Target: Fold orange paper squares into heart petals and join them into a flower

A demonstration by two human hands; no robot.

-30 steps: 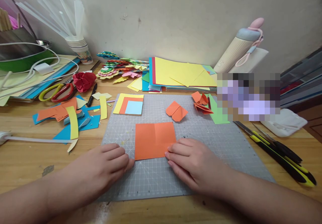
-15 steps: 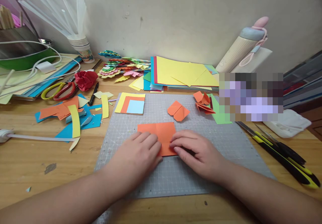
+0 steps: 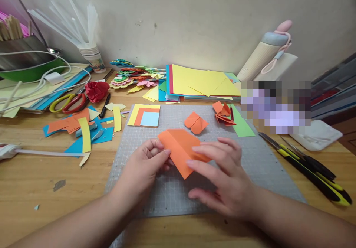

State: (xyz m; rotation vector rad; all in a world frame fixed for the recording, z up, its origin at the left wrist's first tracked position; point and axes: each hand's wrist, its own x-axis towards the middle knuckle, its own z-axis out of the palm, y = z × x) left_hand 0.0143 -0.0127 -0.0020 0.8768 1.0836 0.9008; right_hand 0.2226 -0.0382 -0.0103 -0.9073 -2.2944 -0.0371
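An orange paper sheet (image 3: pixel 180 151) with a crease across it is raised and tilted above the grey cutting mat (image 3: pixel 155 199). My left hand (image 3: pixel 152 157) pinches its left edge between thumb and fingers. At the sheet's right side, my right hand (image 3: pixel 222 177) has its fingers spread, slightly blurred, with the fingertips at the paper and the thumb apart below. Behind the sheet lies a folded orange piece (image 3: pixel 196 123); more folded orange pieces (image 3: pixel 224 114) are to its right. A yellow, orange and blue layered square (image 3: pixel 144 115) rests at the mat's back left.
Coloured scraps (image 3: pixel 97 136), scissors (image 3: pixel 68 102) and a red crumpled paper flower (image 3: pixel 96 91) lie left. A paper stack (image 3: pixel 203 79) is at the back. A black-yellow cutter (image 3: pixel 311 173) and a white case (image 3: pixel 318 134) are right; a bottle (image 3: pixel 258 56) leans on the wall.
The orange sheet has come up off the mat and turned. My left hand has gone from lying on it to pinching its edge; my right hand has spread its fingers.
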